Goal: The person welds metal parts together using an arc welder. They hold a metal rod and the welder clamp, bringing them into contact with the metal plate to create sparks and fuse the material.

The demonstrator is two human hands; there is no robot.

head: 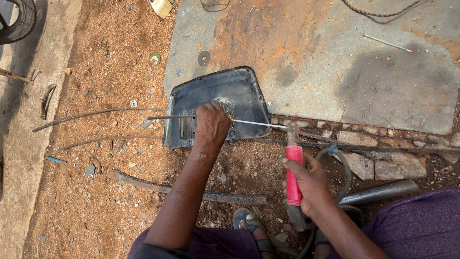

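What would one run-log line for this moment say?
left hand: pressing on dark metal panel | right hand: gripping red-handled electrode holder | rod: tip at panel | ground: dirt, stone slab

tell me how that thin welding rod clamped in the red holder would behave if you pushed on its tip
The thin welding rod looks long and slender, so it would probably flex or wobble rather than stay rigid. Clamped only at the red holder in the right hand, it may pivot there. The left hand resting near its tip on the dark metal panel likely steadies it.
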